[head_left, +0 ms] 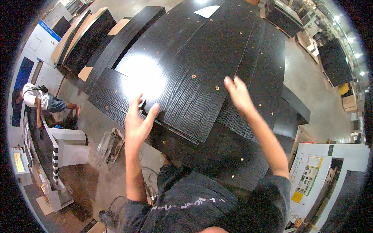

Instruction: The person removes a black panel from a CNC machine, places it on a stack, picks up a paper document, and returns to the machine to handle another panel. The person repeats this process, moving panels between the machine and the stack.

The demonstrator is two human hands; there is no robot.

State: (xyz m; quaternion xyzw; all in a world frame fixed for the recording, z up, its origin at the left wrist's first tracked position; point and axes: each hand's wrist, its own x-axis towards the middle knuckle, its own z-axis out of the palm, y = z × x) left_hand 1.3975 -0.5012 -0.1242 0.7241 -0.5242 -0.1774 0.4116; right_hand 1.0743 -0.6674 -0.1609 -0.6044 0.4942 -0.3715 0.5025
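Note:
Before me lie black wood-grain panels (190, 101) in overlapping stacks, with small drilled holes, some brass-coloured. My left hand (138, 122) is at the near left corner of the upper panels, thumb and fingers apart. Whether its fingertips touch the panel edge I cannot tell. On the right, my right hand (239, 96) is at the long edge of the same panel, beside a brass-ringed hole, its thumb spread from the fingers. Nothing shows in either hand. Bright glare hides part of the surface beyond my left hand. A white sheet (206, 11) lies on the far panels.
More black panels (89, 42) stand stacked at the far left. A person (40, 97) in a white shirt bends over a machine (64, 155) on the left. Clear plastic wrap (107, 147) lies on the floor. A white machine cabinet (311, 174) stands near right.

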